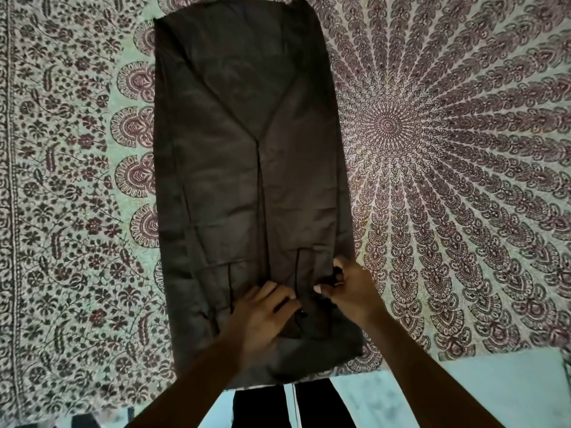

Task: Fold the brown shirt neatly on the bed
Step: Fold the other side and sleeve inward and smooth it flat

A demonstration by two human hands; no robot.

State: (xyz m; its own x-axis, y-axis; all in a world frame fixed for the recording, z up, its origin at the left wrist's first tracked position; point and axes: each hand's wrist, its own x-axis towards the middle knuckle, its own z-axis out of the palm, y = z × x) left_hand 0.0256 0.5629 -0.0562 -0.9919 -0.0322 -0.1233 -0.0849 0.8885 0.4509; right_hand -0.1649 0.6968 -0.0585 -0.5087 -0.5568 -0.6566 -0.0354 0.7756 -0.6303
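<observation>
The brown shirt point(247, 168) lies flat on the bed as a long narrow strip, both sides folded in to meet along a centre seam, its near end at the bed's front edge. My left hand point(262, 316) presses flat on the near end, fingers spread on the cloth. My right hand point(346, 288) sits just right of it, fingers curled and pinching a dark fold of the shirt near its right edge.
A patterned bedspread point(448, 149) with a mandala print covers the bed, its floral border point(61, 211) at the left. The bed's front edge runs along the bottom, with pale floor point(463, 390) and my dark trousers point(309, 406) below it.
</observation>
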